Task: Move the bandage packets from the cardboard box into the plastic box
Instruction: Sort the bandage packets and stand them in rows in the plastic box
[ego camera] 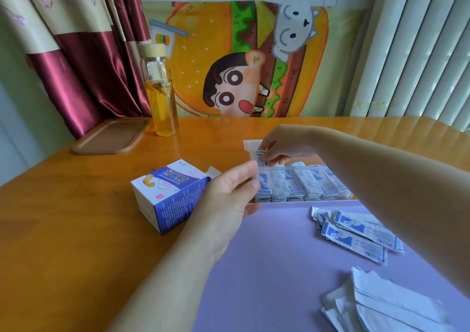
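- Left hand (229, 194): thumb and fingers curled round the 9 o'clock end of the plastic box (292, 169).
- Right hand (284, 146): fingertips pinch a packet (260, 159) above that end.
- Cardboard box (173, 194): at 9 o'clock, open.

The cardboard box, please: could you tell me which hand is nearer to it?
Left. The left hand is right beside the cardboard box, gripping the plastic box by its end; the right hand is farther off, above that box, pinching a bandage packet.
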`<action>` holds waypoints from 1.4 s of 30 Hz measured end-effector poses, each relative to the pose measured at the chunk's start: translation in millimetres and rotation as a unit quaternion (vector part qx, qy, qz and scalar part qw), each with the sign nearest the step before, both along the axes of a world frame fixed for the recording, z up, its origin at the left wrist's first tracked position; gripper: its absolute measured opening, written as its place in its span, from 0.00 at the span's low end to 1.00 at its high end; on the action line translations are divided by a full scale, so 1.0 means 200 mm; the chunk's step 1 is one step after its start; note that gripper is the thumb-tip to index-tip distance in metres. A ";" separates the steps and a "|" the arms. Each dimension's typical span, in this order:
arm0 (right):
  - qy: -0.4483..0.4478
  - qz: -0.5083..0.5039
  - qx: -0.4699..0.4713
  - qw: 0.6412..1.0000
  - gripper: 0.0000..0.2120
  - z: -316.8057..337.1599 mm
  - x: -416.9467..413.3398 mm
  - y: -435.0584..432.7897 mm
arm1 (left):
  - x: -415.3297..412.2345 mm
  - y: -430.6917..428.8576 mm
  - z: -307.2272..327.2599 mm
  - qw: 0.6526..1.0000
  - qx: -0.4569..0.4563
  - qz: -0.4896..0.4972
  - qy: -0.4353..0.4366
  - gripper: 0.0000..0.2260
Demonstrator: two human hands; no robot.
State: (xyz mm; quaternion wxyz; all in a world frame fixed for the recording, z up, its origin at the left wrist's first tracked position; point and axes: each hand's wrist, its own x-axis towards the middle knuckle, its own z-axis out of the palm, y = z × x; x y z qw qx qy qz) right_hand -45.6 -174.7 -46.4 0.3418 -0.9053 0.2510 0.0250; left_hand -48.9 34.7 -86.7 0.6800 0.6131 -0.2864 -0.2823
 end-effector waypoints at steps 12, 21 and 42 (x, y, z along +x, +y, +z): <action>0.011 0.059 -0.124 0.990 0.09 -0.01 -0.03 0.01 | 0.00 0.00 -0.02 1.000 0.010 -0.009 -0.005 0.13; 0.064 0.004 -0.145 0.987 0.11 0.02 -0.09 0.01 | 0.00 0.00 -0.02 1.000 0.017 -0.015 -0.010 0.12; -0.117 -0.055 -0.163 0.978 0.08 0.09 -0.28 0.10 | -0.01 0.01 -0.01 0.999 0.021 -0.023 -0.029 0.11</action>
